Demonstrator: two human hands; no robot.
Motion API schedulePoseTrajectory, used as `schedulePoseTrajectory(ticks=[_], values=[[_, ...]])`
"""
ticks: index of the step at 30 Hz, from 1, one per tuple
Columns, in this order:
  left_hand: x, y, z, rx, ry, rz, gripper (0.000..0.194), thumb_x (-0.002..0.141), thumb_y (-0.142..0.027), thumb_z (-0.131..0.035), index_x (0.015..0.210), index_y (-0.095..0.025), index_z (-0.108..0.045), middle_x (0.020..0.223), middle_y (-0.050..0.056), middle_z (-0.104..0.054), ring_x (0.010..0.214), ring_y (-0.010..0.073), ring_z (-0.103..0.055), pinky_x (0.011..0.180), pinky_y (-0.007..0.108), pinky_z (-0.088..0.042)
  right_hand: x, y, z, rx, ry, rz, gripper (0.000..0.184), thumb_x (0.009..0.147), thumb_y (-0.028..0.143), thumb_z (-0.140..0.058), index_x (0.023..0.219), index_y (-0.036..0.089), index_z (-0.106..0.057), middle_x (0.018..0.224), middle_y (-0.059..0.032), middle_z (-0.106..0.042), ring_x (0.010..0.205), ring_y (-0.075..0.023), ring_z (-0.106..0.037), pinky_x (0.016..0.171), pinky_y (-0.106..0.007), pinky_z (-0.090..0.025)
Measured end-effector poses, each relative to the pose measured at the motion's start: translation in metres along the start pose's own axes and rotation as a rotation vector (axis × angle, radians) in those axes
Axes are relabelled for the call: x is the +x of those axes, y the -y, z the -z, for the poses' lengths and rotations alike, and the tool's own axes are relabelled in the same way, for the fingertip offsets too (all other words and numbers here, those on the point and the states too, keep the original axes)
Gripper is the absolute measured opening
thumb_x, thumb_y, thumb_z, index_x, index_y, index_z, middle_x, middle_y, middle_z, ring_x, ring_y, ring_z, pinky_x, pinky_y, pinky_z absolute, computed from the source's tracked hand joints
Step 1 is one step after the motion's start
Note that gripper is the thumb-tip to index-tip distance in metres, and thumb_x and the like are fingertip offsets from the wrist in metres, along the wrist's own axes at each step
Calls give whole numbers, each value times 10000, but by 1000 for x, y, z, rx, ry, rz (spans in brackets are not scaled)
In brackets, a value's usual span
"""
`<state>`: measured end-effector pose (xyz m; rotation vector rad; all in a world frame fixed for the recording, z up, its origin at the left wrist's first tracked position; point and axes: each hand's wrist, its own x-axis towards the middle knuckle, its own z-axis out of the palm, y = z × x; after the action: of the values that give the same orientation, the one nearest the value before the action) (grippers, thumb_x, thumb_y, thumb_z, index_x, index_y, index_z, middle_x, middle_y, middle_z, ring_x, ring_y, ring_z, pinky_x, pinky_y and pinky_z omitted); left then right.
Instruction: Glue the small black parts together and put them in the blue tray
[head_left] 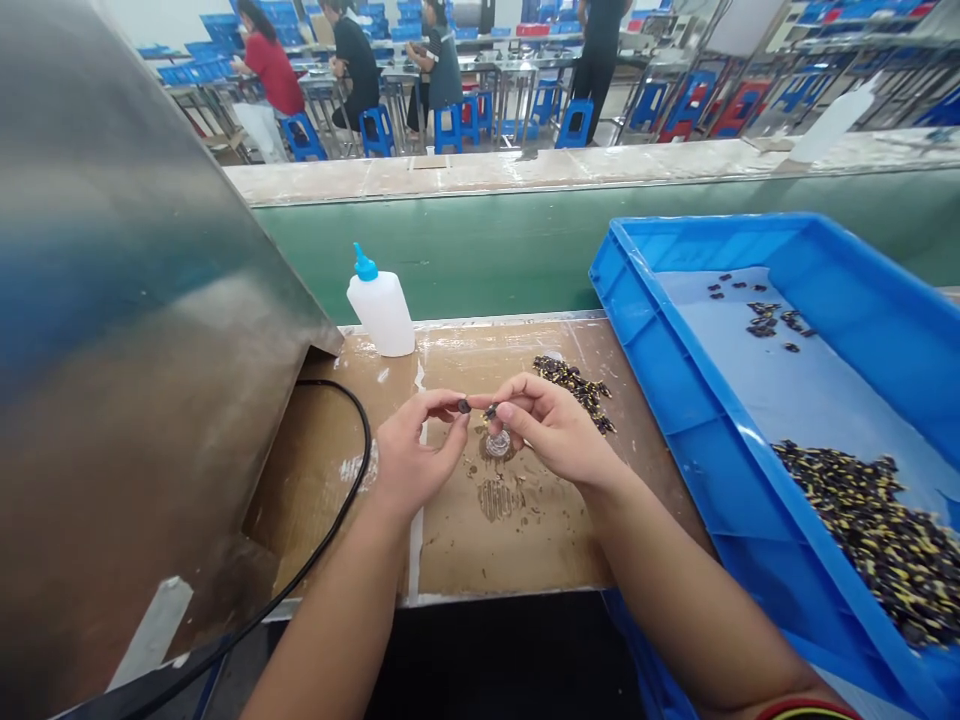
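My left hand pinches a small dark part between thumb and forefinger above a cardboard-covered bench. My right hand pinches another small dark part right beside it; the two parts almost touch. Just below the fingertips a small clear round dish sits on the cardboard, next to dried glue stains. A little heap of black-and-yellow parts lies on the bench beyond my right hand.
A white glue bottle with a blue nozzle stands at the back of the bench. A blue tray on the right holds many small parts. A metal housing and black cable fill the left. People sit at tables in the background.
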<state>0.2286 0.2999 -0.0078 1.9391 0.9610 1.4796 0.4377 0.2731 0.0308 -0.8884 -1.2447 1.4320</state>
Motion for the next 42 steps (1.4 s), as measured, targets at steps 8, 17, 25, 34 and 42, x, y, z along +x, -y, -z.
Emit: schedulePoseTrajectory(ticks=[8, 17, 25, 34, 42], values=[[8, -8, 4, 191, -16, -247, 276, 956, -101, -714, 1192, -238, -754, 1117, 58, -797, 1013, 181, -765, 938, 330, -650, 1, 0, 2, 180, 54, -84, 318, 931, 477, -822, 987, 224, -637, 1112, -81, -790, 788, -119, -731, 524, -175, -510], [11, -7, 9, 204, 19, -302, 198, 973, -136, -723, 1112, -256, -798, 1157, 57, -800, 1001, 173, -783, 904, 304, -675, 6, -1, 12, 425, 59, -233, 388, 850, 449, -911, 993, 223, -630, 840, -10, -757, 702, -97, -702, 456, -118, -439], [7, -15, 4, -208, -51, 38, 76, 890, -234, -854, 956, -269, -840, 1053, 62, -823, 957, 192, -799, 912, 307, -662, 9, -6, 6, 415, 26, -235, 400, 819, 460, -921, 945, 208, -637, 978, -68, -806, 688, -96, -693, 463, -136, -453], [7, -6, -4, -913, -150, 722, 344, 688, -458, -1014, 824, -223, -803, 922, 40, -803, 794, 110, -734, 729, 186, -618, 1, -12, -25, 120, -171, 159, 196, 910, 394, -837, 974, 223, -765, 751, 18, -728, 579, -81, -610, 524, -201, -531], [8, -9, -5, -951, -136, 733, 344, 681, -462, -1017, 810, -216, -814, 845, 27, -787, 713, 85, -690, 728, 183, -606, -11, -8, -37, -355, -253, 440, 157, 982, 266, -745, 1124, 273, -811, 1066, -34, -836, 906, -174, -800, 824, -341, -693]])
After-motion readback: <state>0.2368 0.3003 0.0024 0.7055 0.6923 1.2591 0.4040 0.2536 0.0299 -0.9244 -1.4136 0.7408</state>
